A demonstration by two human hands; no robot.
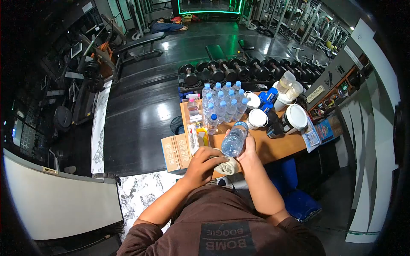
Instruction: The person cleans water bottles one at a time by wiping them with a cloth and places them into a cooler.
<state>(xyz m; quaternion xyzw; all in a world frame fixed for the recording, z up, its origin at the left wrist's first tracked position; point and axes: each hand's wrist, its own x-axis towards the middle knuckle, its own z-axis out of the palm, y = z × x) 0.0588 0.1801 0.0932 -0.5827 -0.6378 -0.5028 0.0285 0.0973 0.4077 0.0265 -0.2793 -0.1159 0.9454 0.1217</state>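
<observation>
My right hand (249,150) is wrapped round a clear plastic water bottle (234,143) with a blue label, tilted in front of me with its base toward me. My left hand (202,165) grips a pale cloth (227,167) just below the bottle's base. I cannot tell whether the cloth touches the bottle. Beyond the hands, several water bottles (221,104) with blue caps stand in close rows on the wooden table (272,147).
White-lidded tubs (296,117) and a shaker bottle (287,81) crowd the table's right side. An open cardboard box (175,152) is at its left edge. Dumbbells (217,72) line a rack behind. A blue chair (299,205) stands at right. A person (164,26) lies on the far floor.
</observation>
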